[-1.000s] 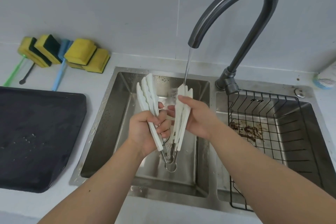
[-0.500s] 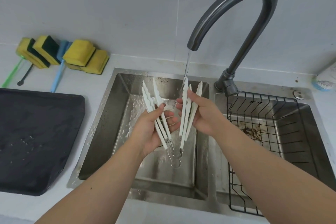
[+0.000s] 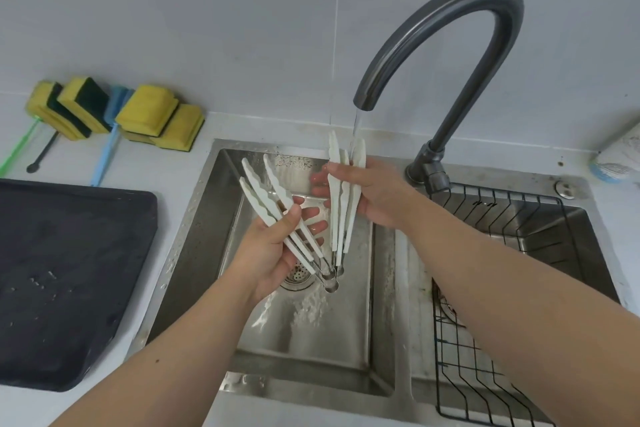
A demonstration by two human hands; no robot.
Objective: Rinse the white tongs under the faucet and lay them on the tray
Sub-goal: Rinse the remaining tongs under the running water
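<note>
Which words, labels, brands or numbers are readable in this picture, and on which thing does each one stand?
No text can be read anywhere.
On the container at the right edge, any print on the blue band is too blurred to read.
The faucet, tongs, sponges and tray show no print.
</note>
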